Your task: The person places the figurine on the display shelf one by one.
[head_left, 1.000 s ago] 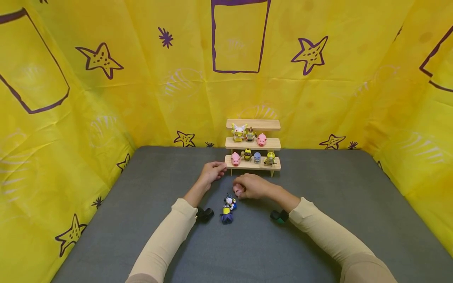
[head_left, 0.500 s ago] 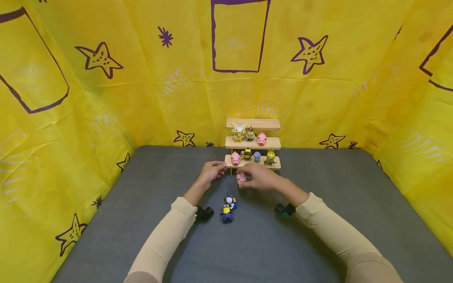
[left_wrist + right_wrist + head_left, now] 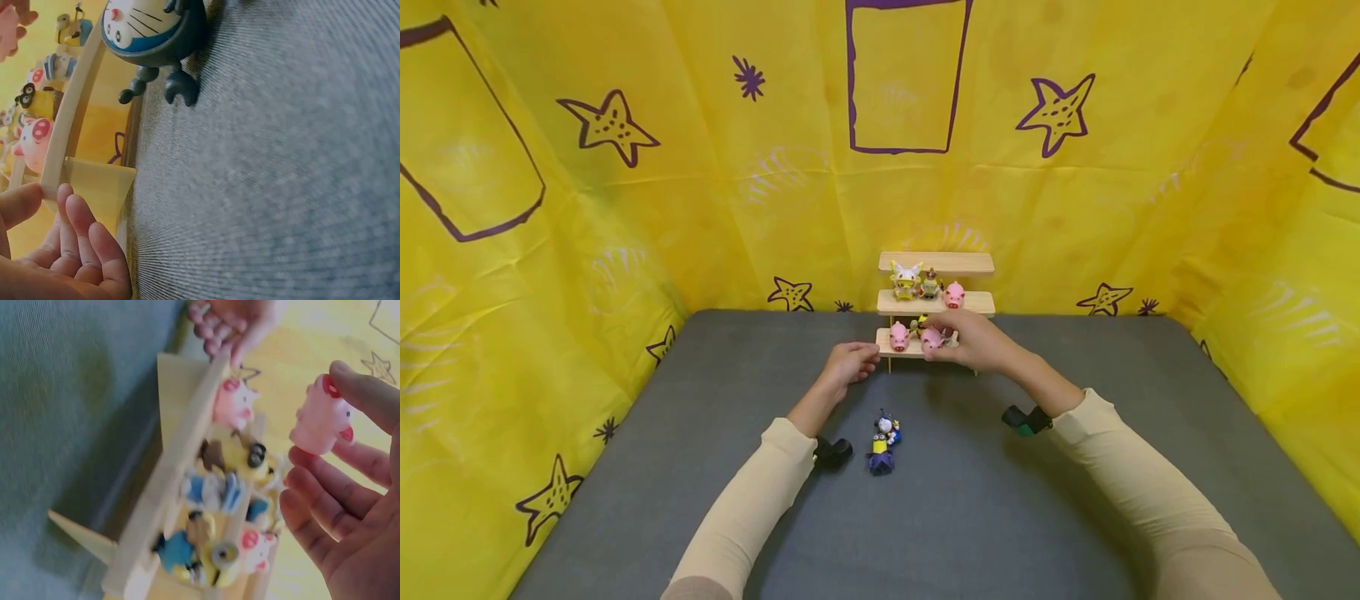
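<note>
My right hand point(image 3: 977, 340) pinches a pink pig figurine point(image 3: 320, 417) between thumb and fingertips, held up in front of the lowest tier of a wooden display shelf point(image 3: 936, 263). At that tier's left end, my left hand point(image 3: 850, 363) grips the board's corner with thumb and forefinger. Beside this corner, on the lowest tier, sits another pink pig point(image 3: 899, 337). A yellow minion figurine point(image 3: 240, 455) and a blue-and-white figurine point(image 3: 212, 491) share the tier, largely behind my right hand in the head view. In the right wrist view a minion in blue point(image 3: 187, 550) stands at the tier's far end.
On the middle tier are a white-eared yellow figurine point(image 3: 906, 282), a small crowned figurine point(image 3: 930, 285) and a pink pig point(image 3: 954, 294). A Doraemon figurine point(image 3: 887, 427) and a purple-skirted minion point(image 3: 880, 455) lie on the grey tabletop point(image 3: 925, 533) between my forearms.
My right hand has carried the pink pig up from the tabletop, forward and to the right, to the lowest tier. The left hand has stayed at the shelf's corner.
</note>
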A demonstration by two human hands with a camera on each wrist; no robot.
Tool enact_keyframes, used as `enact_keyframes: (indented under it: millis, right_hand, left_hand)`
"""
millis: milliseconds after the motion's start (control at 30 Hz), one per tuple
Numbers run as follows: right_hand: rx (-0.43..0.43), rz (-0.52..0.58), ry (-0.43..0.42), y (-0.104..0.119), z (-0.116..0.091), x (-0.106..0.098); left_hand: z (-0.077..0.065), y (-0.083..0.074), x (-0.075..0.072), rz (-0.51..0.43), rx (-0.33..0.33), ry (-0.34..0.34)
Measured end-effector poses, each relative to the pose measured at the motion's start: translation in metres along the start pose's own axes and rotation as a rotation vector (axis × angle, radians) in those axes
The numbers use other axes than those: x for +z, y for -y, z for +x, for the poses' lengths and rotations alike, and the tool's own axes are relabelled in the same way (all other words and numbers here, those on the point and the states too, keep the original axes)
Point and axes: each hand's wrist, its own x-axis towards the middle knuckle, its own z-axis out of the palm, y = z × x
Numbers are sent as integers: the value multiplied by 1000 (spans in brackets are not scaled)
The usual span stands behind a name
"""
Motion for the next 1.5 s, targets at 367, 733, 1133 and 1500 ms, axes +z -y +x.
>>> enact_keyframes:
  millis: [367, 733, 1133, 1500]
  right_hand:
    - [44, 55, -87, -23, 6, -28]
    - [143, 63, -135, -45, 10, -39]
    - [234, 57, -145, -65, 10, -43]
    - [321, 84, -144, -85, 12, -40]
  left_hand:
    - [0, -7, 0, 71, -21, -14]
    - [-2, -8, -1, 100, -25, -19]
    - [-1, -6, -2, 117, -10, -19]
    - [0, -4, -2, 114, -4, -14]
